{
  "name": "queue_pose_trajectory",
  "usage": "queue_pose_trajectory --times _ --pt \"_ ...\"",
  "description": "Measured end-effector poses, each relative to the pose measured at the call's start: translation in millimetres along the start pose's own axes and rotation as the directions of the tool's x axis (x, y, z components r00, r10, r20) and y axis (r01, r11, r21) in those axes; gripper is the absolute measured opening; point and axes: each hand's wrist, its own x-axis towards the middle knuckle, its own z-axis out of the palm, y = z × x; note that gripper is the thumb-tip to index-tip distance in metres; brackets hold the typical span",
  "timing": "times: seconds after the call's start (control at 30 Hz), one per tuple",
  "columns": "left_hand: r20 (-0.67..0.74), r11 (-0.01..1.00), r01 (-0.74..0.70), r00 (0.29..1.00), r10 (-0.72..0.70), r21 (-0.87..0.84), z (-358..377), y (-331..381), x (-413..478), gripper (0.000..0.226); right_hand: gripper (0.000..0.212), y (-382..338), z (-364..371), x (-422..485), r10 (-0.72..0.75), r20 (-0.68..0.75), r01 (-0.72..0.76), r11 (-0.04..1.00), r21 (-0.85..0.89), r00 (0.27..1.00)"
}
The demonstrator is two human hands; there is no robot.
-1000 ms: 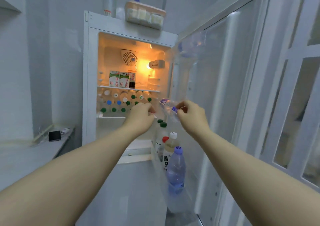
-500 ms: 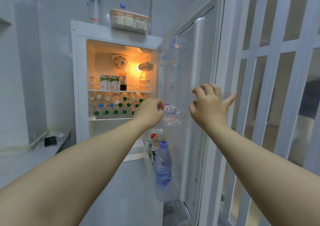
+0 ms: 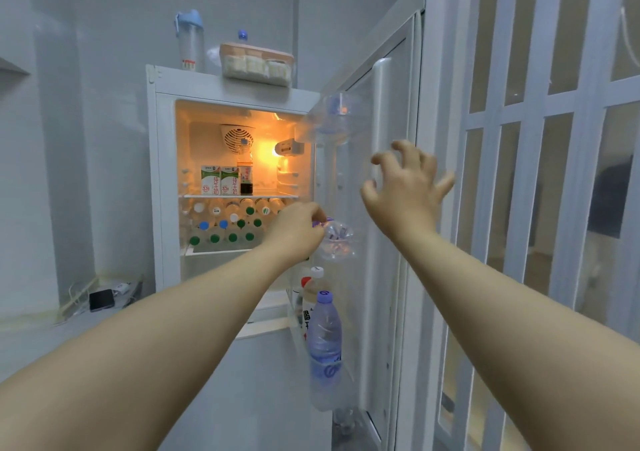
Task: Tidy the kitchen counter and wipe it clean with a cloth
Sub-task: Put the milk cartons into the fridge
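**Open fridge, two bare hands at the door shelves**

Lower left of frame: counter [image 3: 31, 333], pale grey, carrying a dark phone [image 3: 101, 299] and loose white cables against the wall. No cloth is visible in this view.

Upper centre-left: white fridge [image 3: 162, 180], compartment lit orange from inside. On its top stand a clear flask with blue lid [image 3: 189, 40] and, just to the right, a long flat container of white packets [image 3: 257, 64].

Centre, upper shelf: two green-and-white milk cartons [image 3: 220, 180] side by side, a dark sauce bottle [image 3: 245, 178] touching the right one. Shelf below: rows of small bottles [image 3: 225, 223] with green, blue and white caps, lying cap-outward.

Centre: left hand [image 3: 298, 232], fingers curled shut around the neck end of a clear plastic bottle [image 3: 336, 239], which is tilted with its purple cap toward the hand, at the mid-height door shelf.

Centre-lower: large water bottle with purple cap [image 3: 325, 343], upright in the lower door shelf; behind it a white-capped bottle [image 3: 316, 277] and a red-capped one, partly hidden.

Centre-right: right hand [image 3: 407, 191], fingers spread and bent, empty, held in the air near the open fridge door [image 3: 391, 139], not touching it.

Right of frame: white lattice partition [image 3: 554, 139] with frosted panels.
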Motion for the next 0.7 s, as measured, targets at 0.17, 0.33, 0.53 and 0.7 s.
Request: queue_pose_trajectory --times 0.17,0.33,0.53,0.7 --pt "-0.013 1.000 -0.008 1.000 0.008 -0.022 -3.3 3.0 0.5 0.027 0.036 27.1 -5.3 -1.2 0.357 0.168 -0.384 0.906 0.178 0.919" --pt "-0.039 1.000 -0.009 0.999 0.008 -0.029 -2.3 -0.2 2.1 0.031 0.033 21.8 4.5 -11.8 0.319 0.111 -0.335 0.922 0.195 0.941" --pt "-0.130 0.998 0.050 0.990 -0.056 -0.047 -13.7 -21.3 4.1 0.028 0.031 -16.7 16.0 -16.9 0.002 0.118 -0.027 0.978 0.207 0.993" --pt "-0.221 0.989 0.146 0.964 -0.146 -0.017 -36.3 -62.9 -1.9 0.025 0.031 -71.0 46.4 -17.8 -0.223 0.174 0.165 0.941 0.297 0.959"
